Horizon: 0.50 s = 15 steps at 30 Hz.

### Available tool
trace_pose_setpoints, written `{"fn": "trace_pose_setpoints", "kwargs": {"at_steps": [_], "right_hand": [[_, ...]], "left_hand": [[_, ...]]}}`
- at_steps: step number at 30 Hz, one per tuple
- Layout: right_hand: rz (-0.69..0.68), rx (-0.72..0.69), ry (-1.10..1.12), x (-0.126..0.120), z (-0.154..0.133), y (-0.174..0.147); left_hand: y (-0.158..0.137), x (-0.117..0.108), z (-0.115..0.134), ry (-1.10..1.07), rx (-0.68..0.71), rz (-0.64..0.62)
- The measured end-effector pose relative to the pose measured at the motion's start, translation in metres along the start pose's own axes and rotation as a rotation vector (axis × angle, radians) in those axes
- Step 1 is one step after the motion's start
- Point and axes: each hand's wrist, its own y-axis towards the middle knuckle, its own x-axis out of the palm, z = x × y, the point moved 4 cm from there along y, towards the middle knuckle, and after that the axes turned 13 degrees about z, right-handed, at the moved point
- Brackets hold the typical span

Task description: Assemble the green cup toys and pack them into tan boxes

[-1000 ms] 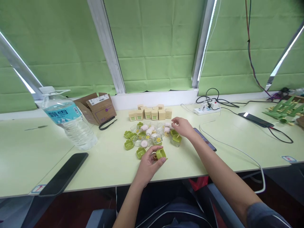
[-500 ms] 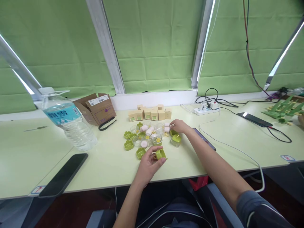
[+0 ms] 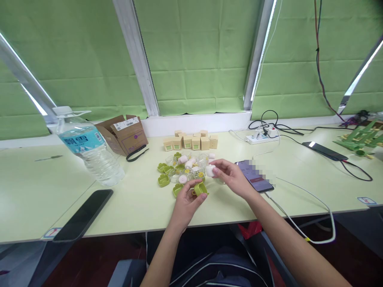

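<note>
My left hand [image 3: 186, 203] is closed around a small green plastic cup [image 3: 201, 189], its opening tilted toward me. A yellow ring-like piece shows beside the cup, near my fingers. Between the thumb and fingers of my right hand [image 3: 230, 175] is a small white cylinder [image 3: 210, 170], held just above and right of the cup, apart from it. Beyond my hands lies a cluster of green flower-shaped cups [image 3: 163, 180], clear plastic cups [image 3: 202, 160] and pale pink-white cylinders [image 3: 182, 179]. A clear container stands partly hidden behind my right hand.
Several small tan boxes [image 3: 205, 143] stand behind the cluster. On the left are a large water bottle [image 3: 89, 155], a cardboard box [image 3: 125, 135] and a black phone [image 3: 85, 215]. Rightward lie a lit phone [image 3: 254, 175], a white cable [image 3: 302, 191], a power strip [image 3: 261, 137] and another phone [image 3: 324, 150].
My right hand has picked up a white cylinder from the cluster and brought it nearer, toward the green cup. My left hand still holds the cup, slightly turned. The right phone's screen now shows.
</note>
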Motion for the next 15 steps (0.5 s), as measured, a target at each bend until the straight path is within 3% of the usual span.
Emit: {"fn": "trace_pose_setpoints", "kwargs": {"at_steps": [6, 15], "right_hand": [[0.065, 0.05, 0.095, 0.021, 0.023, -0.033], [0.056, 0.007, 0.022, 0.021, 0.021, -0.043]], "left_hand": [[0.0, 0.0, 0.004, -0.003, 0.016, 0.01], [-0.001, 0.0, 0.002, 0.042, 0.037, 0.002]]}}
